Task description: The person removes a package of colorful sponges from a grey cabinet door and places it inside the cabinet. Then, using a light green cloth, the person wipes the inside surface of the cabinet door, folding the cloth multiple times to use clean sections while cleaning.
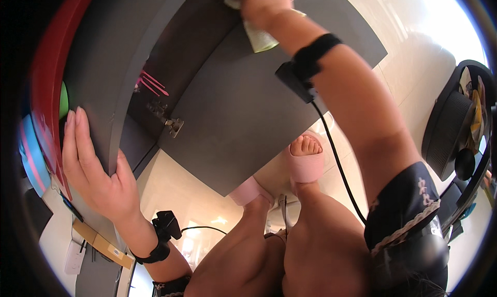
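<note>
My right hand (268, 2) reaches to the far end of a dark grey cabinet and holds a pale cloth with a light green edge (264, 39). The hand is blurred and its fingertips are partly cut off by the top of the view. The cloth hangs below it, in front of the cabinet's lowered grey door (233, 107). My left hand (101, 173) grips the near edge of the cabinet's top panel (112, 72), fingers flat on top and thumb on the other side of the edge.
A metal hinge (174, 127) joins the door to the cabinet. Pink thin sticks (153, 82) poke out inside. A red object (50, 64) and a blue-and-pink item (33, 157) stand on the left. At right is a black round-edged container (446, 130). Black cables (337, 161) trail from both wrist straps.
</note>
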Motion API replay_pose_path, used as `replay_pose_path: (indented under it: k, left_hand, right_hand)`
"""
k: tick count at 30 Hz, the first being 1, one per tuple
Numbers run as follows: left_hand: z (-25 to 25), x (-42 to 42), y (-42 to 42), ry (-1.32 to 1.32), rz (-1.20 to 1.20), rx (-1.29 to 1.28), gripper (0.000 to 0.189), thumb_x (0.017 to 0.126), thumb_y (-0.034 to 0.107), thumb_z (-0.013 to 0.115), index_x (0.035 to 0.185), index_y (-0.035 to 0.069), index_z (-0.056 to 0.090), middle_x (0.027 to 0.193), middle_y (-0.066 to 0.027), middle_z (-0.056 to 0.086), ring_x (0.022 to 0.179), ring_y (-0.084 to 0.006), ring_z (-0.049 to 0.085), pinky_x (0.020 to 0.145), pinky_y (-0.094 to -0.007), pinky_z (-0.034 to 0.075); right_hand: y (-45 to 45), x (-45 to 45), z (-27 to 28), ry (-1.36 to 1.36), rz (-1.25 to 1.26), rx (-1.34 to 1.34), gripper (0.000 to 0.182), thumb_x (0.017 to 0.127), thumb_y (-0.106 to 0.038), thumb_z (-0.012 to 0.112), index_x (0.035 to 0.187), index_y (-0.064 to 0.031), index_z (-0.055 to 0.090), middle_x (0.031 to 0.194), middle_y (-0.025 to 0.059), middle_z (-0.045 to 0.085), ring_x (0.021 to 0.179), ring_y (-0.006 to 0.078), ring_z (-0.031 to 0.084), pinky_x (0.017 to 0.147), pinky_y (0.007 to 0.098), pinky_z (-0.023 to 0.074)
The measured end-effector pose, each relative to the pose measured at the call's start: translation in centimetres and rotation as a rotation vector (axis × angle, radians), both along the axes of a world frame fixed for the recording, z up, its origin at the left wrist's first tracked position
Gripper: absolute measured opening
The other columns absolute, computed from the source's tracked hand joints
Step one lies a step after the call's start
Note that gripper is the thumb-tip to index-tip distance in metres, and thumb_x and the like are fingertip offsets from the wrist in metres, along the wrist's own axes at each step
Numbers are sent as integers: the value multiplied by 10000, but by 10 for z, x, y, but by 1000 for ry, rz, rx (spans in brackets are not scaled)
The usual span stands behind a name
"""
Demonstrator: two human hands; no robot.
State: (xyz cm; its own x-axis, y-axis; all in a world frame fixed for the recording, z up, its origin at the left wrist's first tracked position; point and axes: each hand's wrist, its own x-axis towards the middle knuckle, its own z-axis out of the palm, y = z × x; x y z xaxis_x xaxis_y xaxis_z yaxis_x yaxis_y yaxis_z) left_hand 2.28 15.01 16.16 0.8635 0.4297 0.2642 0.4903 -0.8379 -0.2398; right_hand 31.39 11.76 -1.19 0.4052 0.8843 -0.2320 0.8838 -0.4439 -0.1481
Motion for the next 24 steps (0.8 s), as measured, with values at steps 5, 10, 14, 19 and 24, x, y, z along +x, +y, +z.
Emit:
replay_pose_path:
  k: [5, 10, 14, 19, 24]
  left_hand:
    - [2, 0, -1, -7, 7, 3, 599, 682, -71, 600, 1268, 24, 518, 1244, -118, 555, 1148, -285, 523, 957, -354, 412]
    - [0, 0, 0, 31, 29, 18, 570, 687, -59, 585, 1250, 14, 531, 1233, -126, 562, 1138, -293, 529, 961, -365, 411]
    - [1, -6, 0, 47, 51, 22, 564, 681, -65, 573, 1239, 12, 540, 1232, -137, 560, 1137, -297, 528, 968, -373, 405]
    - [1, -1, -1, 42, 58, 24, 583, 674, -65, 579, 1250, 17, 533, 1227, -133, 561, 1132, -297, 528, 969, -378, 403]
    - [-2, 0, -3, 25, 82, 19, 598, 667, -52, 588, 1256, 32, 533, 1227, -129, 561, 1129, -295, 528, 972, -374, 400]
  right_hand:
    - [-56, 60, 18, -163, -39, 555, 396, 737, -19, 503, 1112, -93, 608, 1117, 108, 603, 967, 322, 556, 888, 369, 445]
    - [-67, 77, -21, -199, -20, 336, 403, 785, -102, 489, 1165, -156, 613, 1242, 33, 538, 1042, 287, 512, 904, 373, 442]
    - [-24, 75, -21, -168, 43, 146, 288, 806, -152, 496, 1046, -138, 654, 1184, 15, 576, 1078, 249, 505, 902, 349, 452]
    - [5, 99, -24, -268, 112, 33, 228, 824, -163, 496, 977, -107, 656, 1086, 45, 628, 1059, 263, 541, 898, 338, 459]
    - [30, 81, -24, 6, -234, 105, 258, 871, -178, 437, 1014, -107, 640, 1099, 60, 626, 1010, 286, 570, 886, 356, 467]
